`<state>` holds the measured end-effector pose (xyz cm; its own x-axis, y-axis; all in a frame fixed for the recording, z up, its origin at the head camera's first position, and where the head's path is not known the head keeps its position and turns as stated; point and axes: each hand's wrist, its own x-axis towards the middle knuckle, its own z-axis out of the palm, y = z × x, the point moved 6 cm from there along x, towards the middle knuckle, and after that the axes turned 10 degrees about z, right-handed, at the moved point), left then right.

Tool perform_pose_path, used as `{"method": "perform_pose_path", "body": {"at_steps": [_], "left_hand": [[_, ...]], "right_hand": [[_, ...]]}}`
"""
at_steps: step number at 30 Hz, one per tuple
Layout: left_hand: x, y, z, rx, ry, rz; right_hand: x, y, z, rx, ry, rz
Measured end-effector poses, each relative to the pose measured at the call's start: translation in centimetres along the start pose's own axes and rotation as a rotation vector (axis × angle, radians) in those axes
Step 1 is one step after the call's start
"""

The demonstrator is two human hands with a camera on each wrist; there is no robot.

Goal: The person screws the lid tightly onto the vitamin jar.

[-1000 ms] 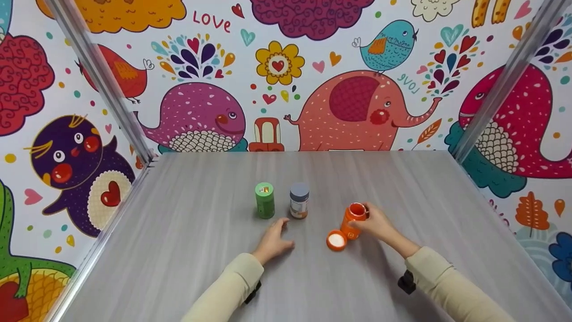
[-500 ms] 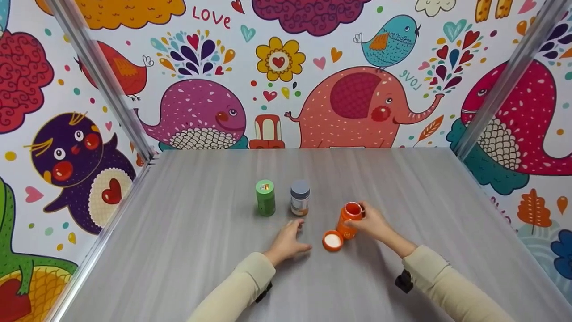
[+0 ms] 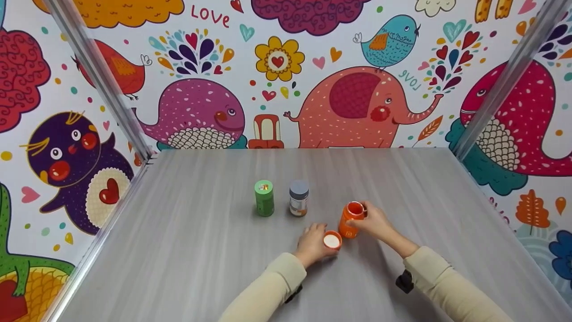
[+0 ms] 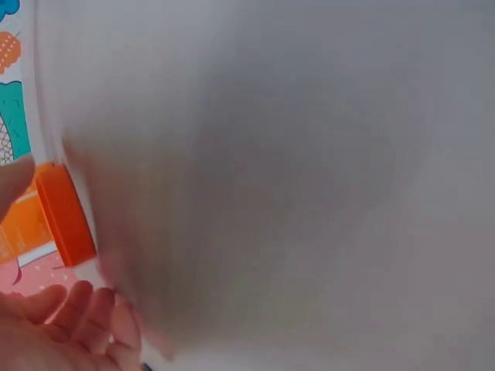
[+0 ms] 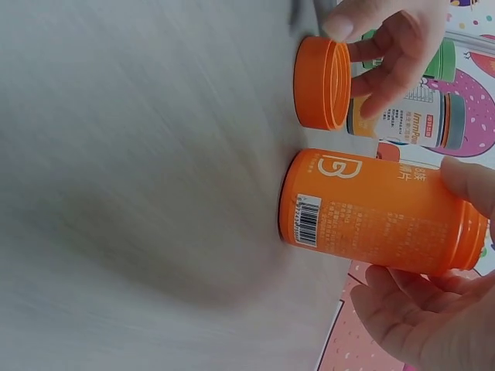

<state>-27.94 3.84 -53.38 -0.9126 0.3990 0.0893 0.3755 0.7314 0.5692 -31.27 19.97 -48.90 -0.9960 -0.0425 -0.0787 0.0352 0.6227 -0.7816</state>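
Observation:
My right hand holds an upright, uncapped orange pill bottle near its neck, thumb on one side and fingers on the other. Beside the bottle's base, an orange screw lid lies on the table with its white inside facing up. My left hand has come around the lid from the left, its thumb and fingers spread on either side. In the left wrist view the fingers show a small gap from the lid. The right wrist view shows the left thumb right at the lid's edge.
Behind the left hand stand a green bottle and a white-labelled bottle with a grey-blue cap, both closed. The grey table meets cartoon-printed walls at the back and sides, with metal posts at the corners.
My left hand has moved right across the table, from in front of the grey-capped bottle to around the orange lid. My right hand still holds the orange bottle in nearly the same place.

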Motion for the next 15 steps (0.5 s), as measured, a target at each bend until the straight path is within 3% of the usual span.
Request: {"method": "perform_pose_path", "body": {"at_steps": [4, 9, 15], "left_hand": [[0.11, 0.29, 0.32, 0.060, -0.006, -0.045], [0.23, 0.40, 0.59, 0.093, 0.016, -0.037], [0.36, 0.01, 0.12, 0.008, 0.065, -0.031]], "right_hand": [[0.00, 0.13, 0.04, 0.009, 0.001, -0.003], [0.07, 0.31, 0.06, 0.036, -0.007, -0.006], [0.24, 0.30, 0.12, 0.025, -0.016, -0.007]]}}
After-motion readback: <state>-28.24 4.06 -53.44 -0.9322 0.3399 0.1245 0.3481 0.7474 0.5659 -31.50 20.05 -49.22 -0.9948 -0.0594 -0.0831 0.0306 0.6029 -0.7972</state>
